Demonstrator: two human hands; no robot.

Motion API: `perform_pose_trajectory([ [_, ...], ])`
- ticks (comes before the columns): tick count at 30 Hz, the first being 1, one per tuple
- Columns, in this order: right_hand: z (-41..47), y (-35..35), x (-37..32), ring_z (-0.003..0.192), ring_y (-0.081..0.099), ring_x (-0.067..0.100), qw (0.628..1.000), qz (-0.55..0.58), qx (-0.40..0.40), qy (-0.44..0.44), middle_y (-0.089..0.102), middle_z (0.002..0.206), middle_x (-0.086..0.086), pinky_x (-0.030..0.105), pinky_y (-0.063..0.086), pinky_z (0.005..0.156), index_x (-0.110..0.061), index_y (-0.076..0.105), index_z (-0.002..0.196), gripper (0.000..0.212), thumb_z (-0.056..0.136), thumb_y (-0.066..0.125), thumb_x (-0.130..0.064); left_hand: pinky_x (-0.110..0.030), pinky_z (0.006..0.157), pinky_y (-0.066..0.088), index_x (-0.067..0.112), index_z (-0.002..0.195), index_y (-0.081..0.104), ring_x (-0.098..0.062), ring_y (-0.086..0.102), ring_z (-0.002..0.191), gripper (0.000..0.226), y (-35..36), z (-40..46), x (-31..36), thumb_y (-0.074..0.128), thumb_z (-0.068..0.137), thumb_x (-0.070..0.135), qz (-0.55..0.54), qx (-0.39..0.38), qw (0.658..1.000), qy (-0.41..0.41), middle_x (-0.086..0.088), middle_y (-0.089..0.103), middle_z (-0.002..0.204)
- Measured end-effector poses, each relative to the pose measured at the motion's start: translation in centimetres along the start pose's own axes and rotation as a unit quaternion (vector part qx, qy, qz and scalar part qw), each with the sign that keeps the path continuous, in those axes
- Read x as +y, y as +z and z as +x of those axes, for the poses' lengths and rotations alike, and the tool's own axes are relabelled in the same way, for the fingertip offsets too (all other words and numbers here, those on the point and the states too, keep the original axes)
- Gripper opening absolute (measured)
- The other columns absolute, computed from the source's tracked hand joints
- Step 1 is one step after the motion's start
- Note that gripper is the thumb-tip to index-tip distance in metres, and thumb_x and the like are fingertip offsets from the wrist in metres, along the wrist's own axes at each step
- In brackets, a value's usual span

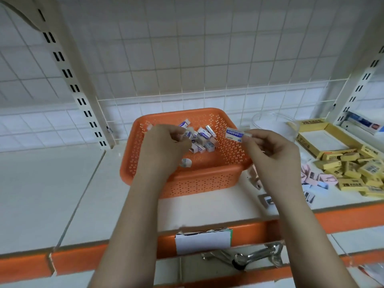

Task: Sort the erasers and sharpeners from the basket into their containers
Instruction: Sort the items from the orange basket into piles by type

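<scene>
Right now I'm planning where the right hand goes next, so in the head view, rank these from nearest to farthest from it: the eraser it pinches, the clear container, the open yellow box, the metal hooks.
1. Eraser: pinched in the right hand.
2. Clear container: just behind the hand.
3. Open yellow box: farther right.
4. Metal hooks: below the shelf edge.

Before you, the white shelf [62, 183] carries an orange basket [207, 179], a clear container [274, 123], an open yellow box [324, 140], loose yellow eraser boxes [351, 169] and pink sharpener packets [315, 177].
</scene>
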State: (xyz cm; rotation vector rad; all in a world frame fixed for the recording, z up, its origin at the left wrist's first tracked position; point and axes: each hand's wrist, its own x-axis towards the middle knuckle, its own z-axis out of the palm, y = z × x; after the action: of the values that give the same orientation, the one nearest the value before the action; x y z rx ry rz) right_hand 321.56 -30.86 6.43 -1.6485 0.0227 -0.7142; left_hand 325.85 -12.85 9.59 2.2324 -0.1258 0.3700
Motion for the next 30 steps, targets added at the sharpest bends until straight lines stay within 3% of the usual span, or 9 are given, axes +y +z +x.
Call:
perform_pose_trajectory([
  [5, -0.7, -2.0, 0.7, 0.06, 0.059, -0.005, 0.997, -0.033, 0.063, 0.008, 0.066, 0.063, -0.019, 0.01, 0.044, 0.061, -0.029, 0.066, 0.077, 0.021, 0.086, 0.065, -0.009, -0.013, 0.058, 0.044, 0.022, 0.077, 0.067, -0.012, 0.057, 0.058, 0.015, 0.6, -1.3, 0.8, 0.059, 0.083, 0.011, 0.048, 0.011, 0.995, 0.089, 0.011, 0.051, 0.058],
  [8, -1.2, -4.1, 1.0, 0.062, 0.06, -0.004, 0.993, -0.059, 0.102, 0.016, 0.066, 0.063, -0.018, 0.009, 0.044, 0.061, -0.028, 0.066, 0.078, 0.019, 0.086, 0.065, -0.011, -0.023, 0.06, 0.045, 0.02, 0.069, 0.059, -0.025, 0.061, 0.068, 0.017, 1.8, -1.4, 1.4, 0.059, 0.083, 0.009, 0.053, -0.012, 0.989, 0.135, -0.012, 0.063, 0.068],
  [10, -1.5, -5.8, 1.0, 0.064, 0.061, -0.003, 0.99, -0.074, 0.12, 0.024, 0.067, 0.065, -0.015, 0.008, 0.044, 0.062, -0.027, 0.067, 0.081, 0.014, 0.086, 0.065, -0.014, -0.023, 0.064, 0.042, 0.014, 0.077, 0.07, -0.02, 0.062, 0.069, 0.013, 2.9, -1.7, 2.2, 0.061, 0.084, 0.009, 0.035, -0.028, 0.987, 0.155, -0.012, 0.071, 0.079],
  [13, -1.8, -9.0, 1.3, 0.065, 0.06, -0.002, 0.984, -0.091, 0.149, 0.036, 0.066, 0.069, -0.01, 0.008, 0.045, 0.062, -0.024, 0.068, 0.084, 0.012, 0.087, 0.064, -0.013, -0.007, 0.068, 0.037, 0.013, 0.105, 0.072, -0.004, 0.056, 0.077, 0.021, 5.1, -2.3, 3.9, 0.062, 0.086, 0.013, 0.02, -0.036, 0.983, 0.18, -0.002, 0.072, 0.093],
  [18, -1.8, -15.3, 2.6, 0.061, 0.057, -0.005, 0.974, -0.115, 0.189, 0.052, 0.064, 0.061, -0.02, 0.005, 0.042, 0.06, -0.019, 0.069, 0.09, 0.006, 0.088, 0.063, -0.016, 0.0, 0.067, 0.038, 0.012, 0.107, 0.071, -0.002, 0.056, 0.074, 0.023, 10.1, -3.4, 7.3, 0.065, 0.084, 0.012, -0.001, -0.067, 0.976, 0.21, -0.002, 0.072, 0.094],
  [21, -1.2, -20.1, 3.7, 0.064, 0.058, -0.005, 0.97, -0.117, 0.204, 0.062, 0.066, 0.063, -0.017, 0.005, 0.041, 0.062, -0.016, 0.071, 0.095, 0.01, 0.088, 0.064, -0.018, -0.006, 0.07, 0.04, 0.01, 0.105, 0.071, -0.004, 0.058, 0.076, 0.023, 13.4, -4.6, 10.0, 0.067, 0.083, 0.01, 0.005, -0.066, 0.97, 0.234, -0.003, 0.072, 0.094],
  [25, 0.3, -27.8, 4.7, 0.065, 0.059, 0.001, 0.971, -0.137, 0.184, 0.065, 0.068, 0.073, 0.0, 0.008, 0.045, 0.06, -0.016, 0.069, 0.101, 0.013, 0.089, 0.064, -0.018, -0.002, 0.067, 0.037, 0.016, 0.103, 0.073, -0.001, 0.058, 0.076, 0.02, 18.7, -7.5, 14.7, 0.066, 0.084, 0.015, -0.002, -0.047, 0.98, 0.196, 0.004, 0.071, 0.089],
  [28, 3.1, -34.3, 5.1, 0.063, 0.056, 0.009, 0.974, -0.169, 0.129, 0.074, 0.065, 0.072, 0.013, 0.015, 0.046, 0.058, -0.021, 0.067, 0.099, 0.013, 0.088, 0.063, -0.014, -0.01, 0.073, 0.041, 0.019, 0.107, 0.071, -0.001, 0.058, 0.079, 0.022, 23.1, -9.5, 18.3, 0.064, 0.086, 0.02, -0.014, -0.075, 0.988, 0.136, 0.005, 0.07, 0.097],
  [30, 5.7, -38.4, 5.4, 0.062, 0.056, 0.01, 0.973, -0.201, 0.087, 0.069, 0.063, 0.064, 0.008, 0.021, 0.044, 0.062, -0.026, 0.066, 0.091, 0.016, 0.087, 0.063, -0.011, -0.01, 0.073, 0.04, 0.02, 0.106, 0.071, -0.001, 0.057, 0.077, 0.021, 25.6, -10.6, 20.3, 0.065, 0.086, 0.021, -0.015, -0.096, 0.99, 0.104, 0.004, 0.07, 0.097],
])
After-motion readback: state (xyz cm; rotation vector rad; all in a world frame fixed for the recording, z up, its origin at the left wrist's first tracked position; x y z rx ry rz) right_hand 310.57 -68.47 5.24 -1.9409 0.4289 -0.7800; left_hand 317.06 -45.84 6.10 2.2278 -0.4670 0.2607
